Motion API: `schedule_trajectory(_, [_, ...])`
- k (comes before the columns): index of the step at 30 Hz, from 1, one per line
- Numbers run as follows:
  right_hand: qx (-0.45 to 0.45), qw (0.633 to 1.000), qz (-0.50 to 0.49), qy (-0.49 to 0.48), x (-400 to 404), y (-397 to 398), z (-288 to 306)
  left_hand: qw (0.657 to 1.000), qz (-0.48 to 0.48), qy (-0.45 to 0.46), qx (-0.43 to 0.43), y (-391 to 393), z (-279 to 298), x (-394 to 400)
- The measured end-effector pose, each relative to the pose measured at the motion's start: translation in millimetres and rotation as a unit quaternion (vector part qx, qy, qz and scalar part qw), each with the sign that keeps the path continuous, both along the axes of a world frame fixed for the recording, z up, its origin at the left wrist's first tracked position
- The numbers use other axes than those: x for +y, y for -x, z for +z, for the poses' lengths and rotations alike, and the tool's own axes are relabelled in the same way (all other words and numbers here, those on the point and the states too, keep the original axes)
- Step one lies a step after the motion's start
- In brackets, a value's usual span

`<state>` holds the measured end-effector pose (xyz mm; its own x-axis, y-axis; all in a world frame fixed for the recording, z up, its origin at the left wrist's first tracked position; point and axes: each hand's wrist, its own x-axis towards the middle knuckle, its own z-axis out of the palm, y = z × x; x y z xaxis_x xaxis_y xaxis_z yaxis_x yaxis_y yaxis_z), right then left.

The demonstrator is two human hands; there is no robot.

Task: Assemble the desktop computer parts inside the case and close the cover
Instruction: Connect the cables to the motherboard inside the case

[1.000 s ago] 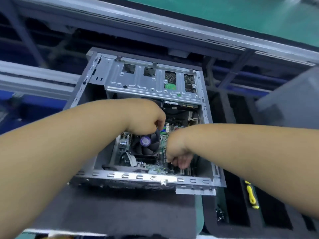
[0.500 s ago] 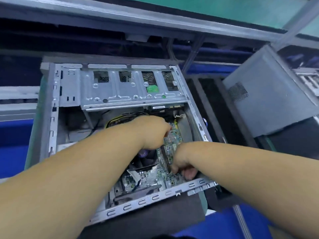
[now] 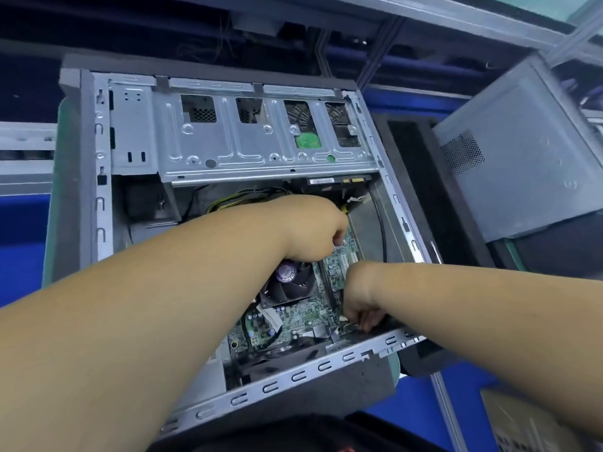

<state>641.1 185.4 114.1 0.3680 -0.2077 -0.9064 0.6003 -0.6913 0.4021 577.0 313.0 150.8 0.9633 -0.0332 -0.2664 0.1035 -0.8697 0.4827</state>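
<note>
Inside the case, both hands curled

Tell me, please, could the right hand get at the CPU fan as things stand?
Probably yes. The case is open on top, and the fan sits just left of the right hand with nothing between them. The left hand overlaps only the fan's far edge, so most of it stays exposed.

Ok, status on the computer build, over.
Both hands, left and right, inside open case, fingers curled at motherboard. Cover off. Grip contents hidden.
</note>
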Motion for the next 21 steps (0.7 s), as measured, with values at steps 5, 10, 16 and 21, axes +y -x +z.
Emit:
schedule_trajectory(5, [-0.023, 0.998, -0.029, -0.041, 1, 1, 3, 1.0, -0.001, 0.016, 0.002, 1, 0, -1])
schedule_trajectory(10, [-0.062, 0.992, -0.097, -0.047, -3, -2, -2, 1.0, -0.002, 0.024, -0.003, 3, 1, -2])
schedule_trajectory(16, [-0.042, 0.996, -0.063, -0.049, -3, -3, 1, 1.0, -0.001, 0.02, -0.012, 2, 1, -2])
schedule_trajectory(21, [-0.019, 0.996, 0.019, -0.08, -2, -4, 8, 1.0, -0.005, 0.016, -0.018, 1, -2, -2])
